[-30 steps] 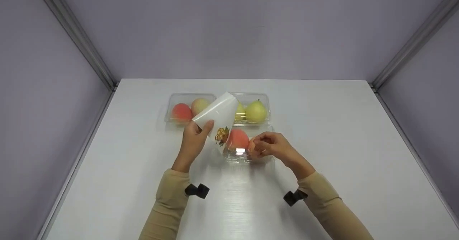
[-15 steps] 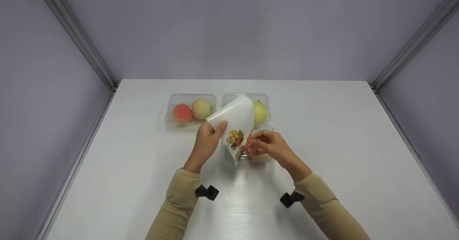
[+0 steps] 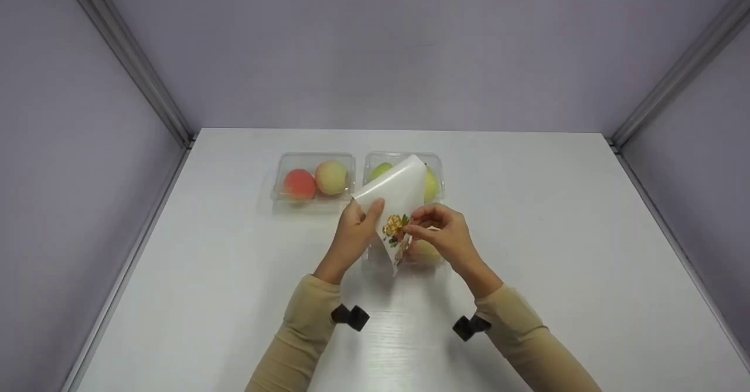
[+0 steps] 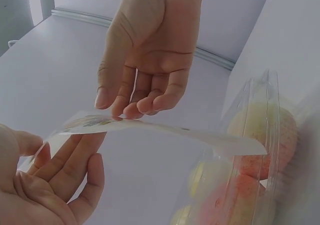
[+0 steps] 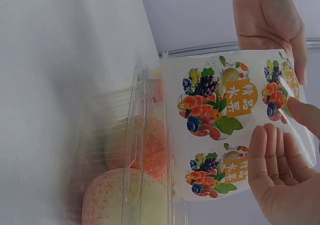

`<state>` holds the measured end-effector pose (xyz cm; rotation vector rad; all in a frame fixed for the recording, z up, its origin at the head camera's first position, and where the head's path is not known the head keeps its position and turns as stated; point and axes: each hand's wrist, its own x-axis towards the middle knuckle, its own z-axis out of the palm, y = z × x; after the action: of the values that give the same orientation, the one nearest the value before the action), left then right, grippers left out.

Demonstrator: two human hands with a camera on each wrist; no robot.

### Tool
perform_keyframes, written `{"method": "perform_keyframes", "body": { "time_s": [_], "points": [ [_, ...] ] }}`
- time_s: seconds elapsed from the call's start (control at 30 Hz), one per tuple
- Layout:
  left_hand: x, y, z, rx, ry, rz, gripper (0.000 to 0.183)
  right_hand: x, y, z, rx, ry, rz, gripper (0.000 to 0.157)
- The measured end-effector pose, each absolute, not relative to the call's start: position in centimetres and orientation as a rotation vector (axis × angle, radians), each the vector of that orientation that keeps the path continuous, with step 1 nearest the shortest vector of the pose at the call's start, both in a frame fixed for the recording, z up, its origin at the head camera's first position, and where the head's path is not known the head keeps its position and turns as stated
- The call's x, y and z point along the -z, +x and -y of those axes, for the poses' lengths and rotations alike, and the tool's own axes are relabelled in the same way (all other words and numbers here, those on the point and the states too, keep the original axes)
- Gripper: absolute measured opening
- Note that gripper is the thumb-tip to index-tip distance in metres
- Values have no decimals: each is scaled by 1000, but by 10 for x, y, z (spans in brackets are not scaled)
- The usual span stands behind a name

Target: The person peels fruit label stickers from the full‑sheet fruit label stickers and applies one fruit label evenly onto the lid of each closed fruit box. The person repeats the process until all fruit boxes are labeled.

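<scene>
A white sheet of fruit stickers (image 5: 217,100), printed with several fruit pictures and characters, is gripped by my left hand (image 3: 353,228) between thumb and fingers at its left edge. It bends slightly and hangs over the front clear plastic box (image 5: 131,185). My right hand (image 3: 442,234) is at the sheet's printed right side. Its thumb and fingertips are right at one sticker, with the fingers loosely bent in the right wrist view. Peaches (image 5: 120,197) lie inside the front box, partly hidden by the sheet and my right hand.
Behind the sheet, a clear box (image 3: 435,159) holds yellow-green pears (image 3: 432,184). To its left, another clear box (image 3: 290,159) holds a red peach (image 3: 299,184) and a pale peach (image 3: 331,177). Everything stands on a white table (image 3: 527,216) with grey walls around it.
My left hand has carried the sticker sheet to the right, over the front box. My right hand has shifted slightly left and away from me, up to the sheet's printed side.
</scene>
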<state>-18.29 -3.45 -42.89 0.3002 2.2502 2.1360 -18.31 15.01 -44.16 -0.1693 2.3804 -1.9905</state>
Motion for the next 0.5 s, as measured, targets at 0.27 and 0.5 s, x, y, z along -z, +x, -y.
{"method": "perform_keyframes", "body": {
  "time_s": [0.27,0.5],
  "points": [
    [431,-181,29,-2148,352,-2164,38,442,-184,-146,2087,-111,-2435,21],
    [434,-179,26,-2111,431,-2125,47,443,-183,-144,2121,-100,-2452,21]
  ]
}}
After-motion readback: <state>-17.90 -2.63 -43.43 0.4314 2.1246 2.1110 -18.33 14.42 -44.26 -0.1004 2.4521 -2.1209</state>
